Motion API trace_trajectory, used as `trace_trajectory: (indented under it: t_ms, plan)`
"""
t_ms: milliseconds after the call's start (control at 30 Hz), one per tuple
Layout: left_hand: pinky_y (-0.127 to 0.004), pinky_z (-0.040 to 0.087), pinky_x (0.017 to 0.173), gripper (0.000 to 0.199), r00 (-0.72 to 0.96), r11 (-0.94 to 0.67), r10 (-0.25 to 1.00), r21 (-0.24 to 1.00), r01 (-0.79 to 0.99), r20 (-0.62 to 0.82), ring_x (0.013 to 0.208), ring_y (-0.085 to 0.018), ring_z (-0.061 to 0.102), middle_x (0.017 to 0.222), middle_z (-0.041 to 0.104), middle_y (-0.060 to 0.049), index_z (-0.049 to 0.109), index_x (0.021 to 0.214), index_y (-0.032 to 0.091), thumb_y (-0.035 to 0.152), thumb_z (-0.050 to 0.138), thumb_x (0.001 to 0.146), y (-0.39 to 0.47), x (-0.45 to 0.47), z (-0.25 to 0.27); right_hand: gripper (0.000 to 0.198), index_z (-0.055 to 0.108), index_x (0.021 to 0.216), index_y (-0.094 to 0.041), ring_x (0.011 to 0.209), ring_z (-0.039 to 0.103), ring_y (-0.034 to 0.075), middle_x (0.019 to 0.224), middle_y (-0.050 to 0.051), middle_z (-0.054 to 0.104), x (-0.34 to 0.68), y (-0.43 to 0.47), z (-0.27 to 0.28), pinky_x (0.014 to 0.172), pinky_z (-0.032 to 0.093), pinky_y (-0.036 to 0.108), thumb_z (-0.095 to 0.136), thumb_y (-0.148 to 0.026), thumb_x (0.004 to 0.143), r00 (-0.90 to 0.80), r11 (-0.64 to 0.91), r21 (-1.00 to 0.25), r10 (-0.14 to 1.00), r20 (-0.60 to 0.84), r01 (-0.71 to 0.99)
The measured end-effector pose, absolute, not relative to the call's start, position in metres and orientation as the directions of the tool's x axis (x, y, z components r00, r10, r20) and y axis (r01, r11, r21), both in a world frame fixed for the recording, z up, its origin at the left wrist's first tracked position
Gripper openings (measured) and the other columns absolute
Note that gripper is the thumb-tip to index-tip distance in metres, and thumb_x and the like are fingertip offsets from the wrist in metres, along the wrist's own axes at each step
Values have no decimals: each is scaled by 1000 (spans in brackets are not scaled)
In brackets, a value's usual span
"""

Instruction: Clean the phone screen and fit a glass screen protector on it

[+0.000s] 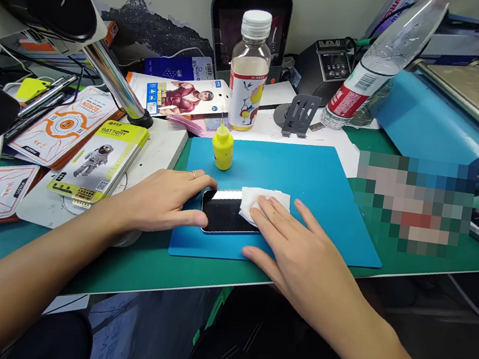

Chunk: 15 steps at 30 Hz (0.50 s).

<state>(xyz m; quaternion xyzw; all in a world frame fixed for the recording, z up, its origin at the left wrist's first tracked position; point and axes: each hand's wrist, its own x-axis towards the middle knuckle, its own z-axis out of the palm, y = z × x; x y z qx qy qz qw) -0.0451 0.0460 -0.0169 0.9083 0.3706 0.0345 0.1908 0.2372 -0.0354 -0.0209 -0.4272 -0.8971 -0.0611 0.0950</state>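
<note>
A smartphone [226, 212] with a dark screen and a light frame lies flat on a blue mat [312, 166]. My left hand [168, 199] braces its left end, thumb at the near corner and fingers at the far one. Under the fingertips of my right hand [297, 241] a folded white wipe [251, 200] is pressed onto the right half of the screen. My right thumb sticks out over the mat, clear of the phone. Just beyond the phone, a small yellow dropper bottle [223, 148] stands upright.
A drink bottle [248, 80], a grey phone stand [301, 115] and a tilted water bottle [362, 81] line the back. Battery boxes [99, 161] and a metal pole [113, 78] crowd the left. A blue machine [434, 124] occupies the right, near a pixelated patch.
</note>
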Motion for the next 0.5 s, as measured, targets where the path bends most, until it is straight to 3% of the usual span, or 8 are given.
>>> trace_trajectory:
  t_ms: [300, 500]
  plan:
    - [-35, 41, 71, 96, 722, -651, 690, 383, 655, -61, 81, -24, 65, 103, 67, -9, 60, 123, 19, 89, 3, 90, 47, -47, -18, 51, 67, 136, -3, 128, 68, 32, 140, 19, 70, 231, -42, -19, 112, 54, 48, 45, -40, 108, -589, 603, 37, 763, 266, 797]
    - [-34, 43, 74, 104, 695, -617, 718, 434, 656, -30, 87, -26, 68, 105, 71, -11, 55, 139, 15, 89, 3, 89, 48, -49, -21, 80, 57, 142, 9, 141, 56, 39, 149, 31, 57, 183, -23, -33, 122, 42, 50, 54, -58, 100, -588, 606, -8, 774, 236, 795]
